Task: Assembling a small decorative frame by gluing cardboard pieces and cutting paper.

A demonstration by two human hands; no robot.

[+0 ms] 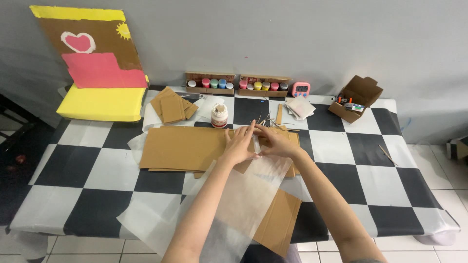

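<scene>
A sheet of thin white paper [239, 204] lies at 6 o'clock, over a brown cardboard piece [280, 221] on the checkered table [390, 180]. Both hands meet at the far end of the paper. The left hand [240, 146] presses flat with fingers spread. The right hand [277, 141] pinches the paper's edge. Under them lies a big flat cardboard [183, 148]. Just past, at 12 o'clock, stands a white jar [219, 116]. Farther back sit two boxes of paint pots [236, 84] and a pink timer [301, 89]. A small open box [358, 97] sits at 2 o'clock.
</scene>
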